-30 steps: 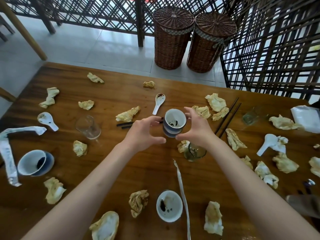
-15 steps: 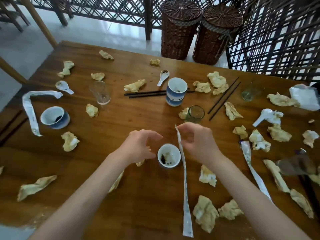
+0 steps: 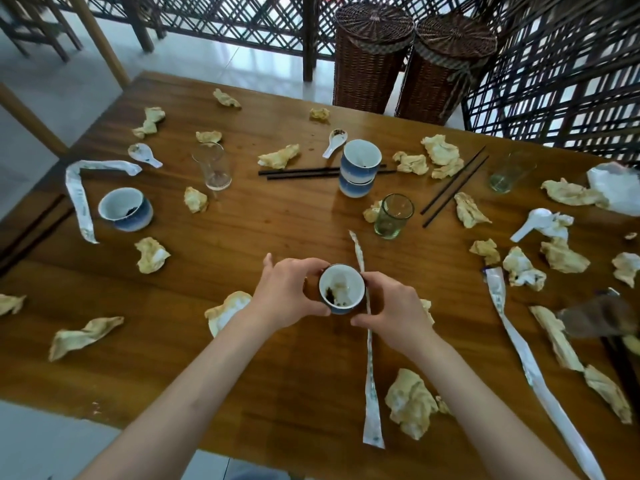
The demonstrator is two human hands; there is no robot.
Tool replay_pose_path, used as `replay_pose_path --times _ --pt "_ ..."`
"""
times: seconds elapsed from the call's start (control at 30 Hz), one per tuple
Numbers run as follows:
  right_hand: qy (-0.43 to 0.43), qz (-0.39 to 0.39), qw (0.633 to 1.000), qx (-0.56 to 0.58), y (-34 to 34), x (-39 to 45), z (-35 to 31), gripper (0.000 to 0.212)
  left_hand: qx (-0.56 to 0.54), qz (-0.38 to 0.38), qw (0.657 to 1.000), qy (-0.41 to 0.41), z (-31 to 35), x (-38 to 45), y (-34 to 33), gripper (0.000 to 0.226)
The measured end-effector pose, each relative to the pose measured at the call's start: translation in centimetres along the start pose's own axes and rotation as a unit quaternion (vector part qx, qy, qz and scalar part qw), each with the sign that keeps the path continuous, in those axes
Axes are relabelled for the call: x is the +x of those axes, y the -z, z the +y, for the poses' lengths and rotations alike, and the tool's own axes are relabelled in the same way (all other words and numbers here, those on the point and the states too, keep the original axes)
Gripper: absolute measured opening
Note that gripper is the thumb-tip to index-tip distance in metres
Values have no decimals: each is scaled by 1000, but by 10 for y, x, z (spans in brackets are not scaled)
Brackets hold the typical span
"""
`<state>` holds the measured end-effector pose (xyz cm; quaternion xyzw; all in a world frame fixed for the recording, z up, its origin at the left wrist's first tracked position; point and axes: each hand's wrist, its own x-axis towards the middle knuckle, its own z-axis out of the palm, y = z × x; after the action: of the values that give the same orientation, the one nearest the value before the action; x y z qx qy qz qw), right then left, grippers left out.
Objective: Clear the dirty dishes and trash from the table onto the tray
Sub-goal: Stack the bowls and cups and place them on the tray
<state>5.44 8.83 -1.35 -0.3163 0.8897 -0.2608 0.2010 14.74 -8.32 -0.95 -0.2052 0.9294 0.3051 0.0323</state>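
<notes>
A small dirty blue-and-white cup (image 3: 341, 289) sits near the table's front middle. My left hand (image 3: 287, 294) curls round its left side and my right hand (image 3: 394, 313) grips its right side. Farther back stand two stacked blue-and-white cups (image 3: 358, 171) beside black chopsticks (image 3: 301, 172). Another dirty cup (image 3: 125, 209) stands at the left. Crumpled stained napkins (image 3: 410, 401) lie all over the wooden table (image 3: 263, 230). No tray is in view.
Clear glasses (image 3: 212, 166), (image 3: 394, 216), (image 3: 510, 173) stand on the table. White spoons (image 3: 335, 142), (image 3: 143, 154), (image 3: 530, 225) and long paper wrappers (image 3: 370, 358), (image 3: 79, 199) lie about. A second chopstick pair (image 3: 455, 185) lies at the right. Two wicker baskets (image 3: 372, 53) stand behind.
My hands left the stacked cups at the back, came toward me and closed round the small dirty cup at the front. The view shifted back.
</notes>
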Motion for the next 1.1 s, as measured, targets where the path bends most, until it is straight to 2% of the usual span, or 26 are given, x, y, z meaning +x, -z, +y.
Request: replay_pose_path --times 0.13,0.4,0.67,0.83,1.1 --pt "17 34 999 4 0 2 -4 63 11 5 1000 2 1 1 0 66" --pt "43 36 998 2 6 20 -37 63 -32 15 999 7 -15 2 35 66" --pt "88 30 995 48 -19 61 -134 60 -93 39 994 33 -84 -6 120 69" --pt "106 23 992 63 -52 90 -198 61 -89 53 993 63 -137 -11 170 73" --pt "117 28 989 84 -93 130 -274 59 -84 61 993 51 -205 -9 234 71"
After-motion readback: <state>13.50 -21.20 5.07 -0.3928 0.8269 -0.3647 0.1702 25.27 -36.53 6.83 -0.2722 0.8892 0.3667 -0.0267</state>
